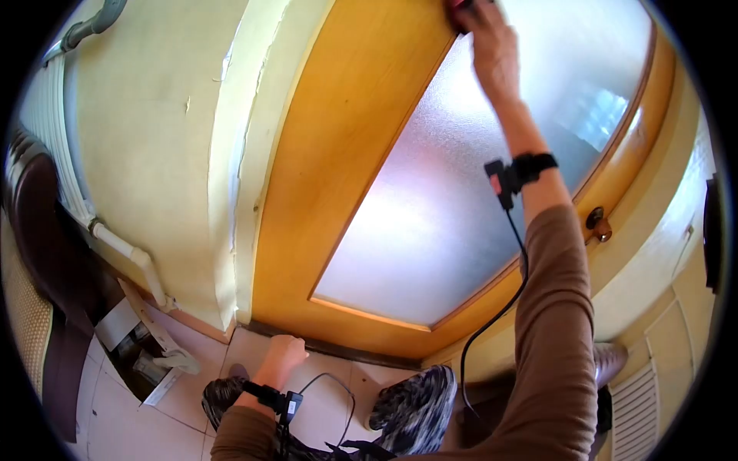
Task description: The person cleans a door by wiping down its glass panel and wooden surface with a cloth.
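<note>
My right hand [496,61] is raised high against the wooden door [307,200], near the upper left corner of its frosted glass pane [430,184]. Its fingers are closed over a dark red object [460,14], cut off by the top of the view, so its kind is unclear. My left hand [284,357] hangs low above the floor, in front of the door's bottom edge. It is curled into a fist, and nothing shows in it. Each wrist carries a black strap with a small device and a cable.
A round door knob [598,224] sits on the door's right side. At lower left an open cardboard box [161,392] with things inside stands on the tiled floor, beside a dark brown chair [58,307]. White pipes [138,257] run along the left wall.
</note>
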Available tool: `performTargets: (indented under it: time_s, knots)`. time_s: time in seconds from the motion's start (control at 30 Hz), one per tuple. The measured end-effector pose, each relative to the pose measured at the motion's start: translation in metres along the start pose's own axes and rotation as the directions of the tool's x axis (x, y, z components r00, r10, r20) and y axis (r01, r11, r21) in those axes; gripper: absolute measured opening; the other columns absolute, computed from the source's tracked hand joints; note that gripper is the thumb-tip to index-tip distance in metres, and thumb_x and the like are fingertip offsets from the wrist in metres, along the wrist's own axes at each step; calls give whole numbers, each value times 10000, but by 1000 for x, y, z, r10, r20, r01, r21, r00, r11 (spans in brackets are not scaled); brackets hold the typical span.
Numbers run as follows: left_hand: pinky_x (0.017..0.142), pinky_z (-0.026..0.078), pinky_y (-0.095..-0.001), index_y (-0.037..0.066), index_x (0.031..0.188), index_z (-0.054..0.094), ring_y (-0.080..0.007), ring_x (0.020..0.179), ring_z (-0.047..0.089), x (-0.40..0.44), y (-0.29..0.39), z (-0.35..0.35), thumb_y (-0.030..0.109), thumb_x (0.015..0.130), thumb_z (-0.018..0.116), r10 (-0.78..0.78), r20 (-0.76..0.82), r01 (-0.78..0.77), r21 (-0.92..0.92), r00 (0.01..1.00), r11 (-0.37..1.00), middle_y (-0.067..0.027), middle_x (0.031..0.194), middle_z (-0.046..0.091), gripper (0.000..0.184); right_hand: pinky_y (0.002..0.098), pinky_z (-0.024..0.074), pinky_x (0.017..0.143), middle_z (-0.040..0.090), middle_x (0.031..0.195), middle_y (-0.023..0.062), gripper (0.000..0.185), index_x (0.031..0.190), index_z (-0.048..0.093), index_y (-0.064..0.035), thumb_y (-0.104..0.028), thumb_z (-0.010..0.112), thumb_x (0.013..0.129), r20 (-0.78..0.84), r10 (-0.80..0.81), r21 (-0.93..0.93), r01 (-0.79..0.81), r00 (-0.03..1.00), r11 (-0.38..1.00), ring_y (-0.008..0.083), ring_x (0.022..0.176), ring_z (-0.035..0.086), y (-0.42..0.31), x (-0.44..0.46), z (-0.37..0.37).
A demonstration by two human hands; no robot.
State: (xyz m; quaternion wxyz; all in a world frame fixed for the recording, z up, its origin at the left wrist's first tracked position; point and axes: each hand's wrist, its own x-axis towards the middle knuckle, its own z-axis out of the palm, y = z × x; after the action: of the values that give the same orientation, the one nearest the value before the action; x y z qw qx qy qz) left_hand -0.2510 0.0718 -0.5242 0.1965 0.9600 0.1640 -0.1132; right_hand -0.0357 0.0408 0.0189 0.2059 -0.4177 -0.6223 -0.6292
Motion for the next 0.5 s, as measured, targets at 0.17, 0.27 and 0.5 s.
performTargets:
  time_s: [0.17, 0.27, 0.5]
  knots:
    - [741, 481, -407, 61, 852, 681, -285, 867, 631, 1, 1, 1, 331, 777, 595, -8, -128, 9, 8, 992, 1000, -139, 868, 663, 292, 443, 371, 919, 423, 1304, 163, 356, 1094, 586, -45, 19, 377, 813, 61, 195, -283, -171, 979, 944, 353, 1202, 388, 9, -1, -4]
    - [750, 480, -407, 58, 863, 677, -288, 871, 629, 2, 2, 2, 325, 781, 600, 3, -135, -2, 5, 991, 1000, -145, 878, 661, 290, 449, 366, 945, 457, 1296, 109, 325, 1102, 599, -103, -29, 468, 814, 47, 13, -576, 17, 999, 817, 315, 1223, 391, -12, -59, 22]
    - [776, 479, -400, 61, 881, 674, -297, 877, 625, 1, 2, 11, 335, 785, 598, 60, -146, -54, 45, 987, 998, -148, 892, 659, 301, 481, 241, 1017, 385, 1357, 46, 390, 1175, 573, -106, -79, 489, 796, 511, 158, -187, -69, 845, 980, 255, 1268, 310, -137, -236, 8]
